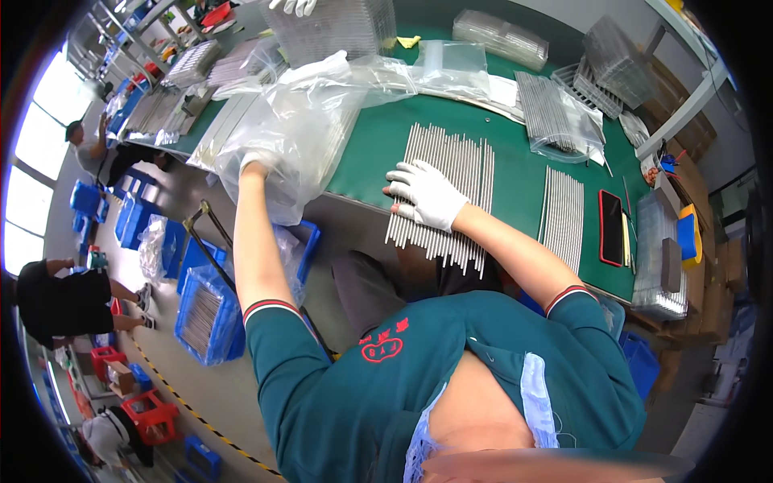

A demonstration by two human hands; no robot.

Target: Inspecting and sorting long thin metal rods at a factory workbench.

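My right hand (428, 195), in a white glove with some bare fingertips, lies on a row of thin metal rods (451, 153). Its fingers are spread toward the left edge of the row, and the near rod ends stick out past the table edge. To the left, my left hand (259, 161), also gloved, reaches into or under a large clear plastic bag (310, 121). The plastic and its glare hide those fingers, so their grip does not show. A second, narrower row of rods (562, 217) rests on the green table (374, 133), to the right of my right forearm.
A red-framed phone (610, 228) lies at the right. Further back are bagged rods (547, 113), a clear plastic tray (501, 39) and a tall tray stack (334, 28), with another person's gloved hand (296, 6) above. Blue crates (205, 318) stand on the floor at left.
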